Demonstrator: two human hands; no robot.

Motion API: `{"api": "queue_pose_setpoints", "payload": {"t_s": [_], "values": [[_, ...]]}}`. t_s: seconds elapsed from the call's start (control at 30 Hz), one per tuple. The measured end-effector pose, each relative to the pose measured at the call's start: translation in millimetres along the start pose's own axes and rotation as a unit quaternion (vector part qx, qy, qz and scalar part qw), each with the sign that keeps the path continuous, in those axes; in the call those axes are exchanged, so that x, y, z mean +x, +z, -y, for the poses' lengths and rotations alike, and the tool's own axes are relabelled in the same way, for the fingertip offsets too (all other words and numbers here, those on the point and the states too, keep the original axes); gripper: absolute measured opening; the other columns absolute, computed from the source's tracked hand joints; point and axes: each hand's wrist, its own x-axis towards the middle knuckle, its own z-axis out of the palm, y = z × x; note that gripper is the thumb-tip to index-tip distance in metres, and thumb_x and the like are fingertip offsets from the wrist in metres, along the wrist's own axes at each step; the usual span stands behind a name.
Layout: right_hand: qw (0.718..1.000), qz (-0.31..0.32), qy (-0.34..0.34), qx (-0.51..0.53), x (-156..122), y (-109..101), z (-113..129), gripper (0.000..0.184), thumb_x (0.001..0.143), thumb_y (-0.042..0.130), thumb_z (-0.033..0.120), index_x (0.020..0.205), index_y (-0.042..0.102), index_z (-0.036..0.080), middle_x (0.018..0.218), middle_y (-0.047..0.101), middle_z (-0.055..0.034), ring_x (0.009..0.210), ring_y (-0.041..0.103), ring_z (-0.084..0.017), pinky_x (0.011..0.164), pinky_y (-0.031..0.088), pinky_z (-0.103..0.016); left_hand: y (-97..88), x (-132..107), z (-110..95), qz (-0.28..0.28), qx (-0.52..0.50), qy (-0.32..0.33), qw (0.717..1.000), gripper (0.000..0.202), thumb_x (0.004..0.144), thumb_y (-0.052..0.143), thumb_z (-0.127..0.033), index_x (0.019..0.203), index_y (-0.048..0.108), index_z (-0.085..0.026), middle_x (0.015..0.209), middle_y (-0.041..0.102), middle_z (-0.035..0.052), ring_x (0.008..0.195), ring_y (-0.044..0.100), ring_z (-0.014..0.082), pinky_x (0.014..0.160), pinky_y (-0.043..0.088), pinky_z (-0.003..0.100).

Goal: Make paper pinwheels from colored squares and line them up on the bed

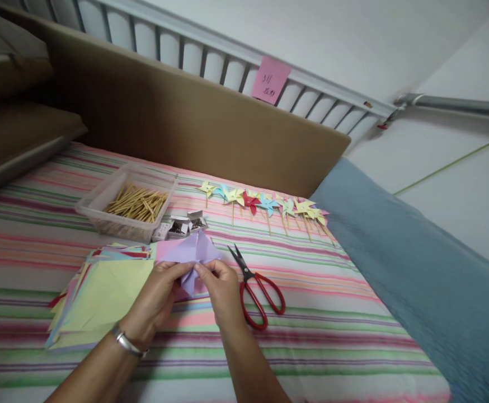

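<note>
A lilac sheet of paper [191, 250], partly folded into points, is pinched between both my hands over the striped cloth. My left hand [157, 296], with a silver bangle on its wrist, grips the paper's lower left edge with closed fingers. My right hand [223, 291] pinches the paper's middle from the right. A stack of coloured paper squares [97, 294], yellow on top, lies just left of my left hand. Red-handled scissors [258, 291] lie right beside my right hand.
A clear plastic tub of wooden sticks [129, 204] stands behind the paper stack, with small open boxes of pins [183, 224] next to it. A row of finished paper pinwheels [265, 204] lies farther back. A brown board [194, 123] and a blue blanket [412, 280] border the cloth.
</note>
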Motion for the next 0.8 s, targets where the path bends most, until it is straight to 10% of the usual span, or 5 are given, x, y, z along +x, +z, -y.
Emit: {"api": "queue_pose_setpoints", "payload": {"t_s": [0.57, 0.8], "values": [[0.999, -0.017, 0.018, -0.021, -1.8, 3.9, 0.5, 0.02, 0.07, 0.063, 0.031, 0.057, 0.057, 0.017, 0.054, 0.054, 0.0035, 0.054, 0.048, -0.012, 0.054, 0.039, -0.023, -3.8, 2.1, 3.7, -0.001, 0.027, -0.006, 1.0, 0.014, 0.064, 0.073, -0.022, 0.056, 0.066, -0.014, 0.055, 0.06, -0.0005, 0.053, 0.048, 0.0111, 0.056, 0.038, 0.024], [0.994, -0.065, -0.01, -0.088, 2.3, -31.0, 19.0, 0.031, 0.07, 0.067, 0.033, 0.098, 0.062, 0.02, 0.075, 0.065, -0.0008, 0.07, 0.061, -0.018, 0.063, 0.046, -0.027, -10.0, 6.4, -16.4, -0.073, 0.115, 0.004, 0.991, 0.024, 0.054, 0.075, -0.022, 0.046, 0.054, -0.016, 0.044, 0.052, -0.0046, 0.041, 0.042, 0.0079, 0.042, 0.03, 0.021]]}}
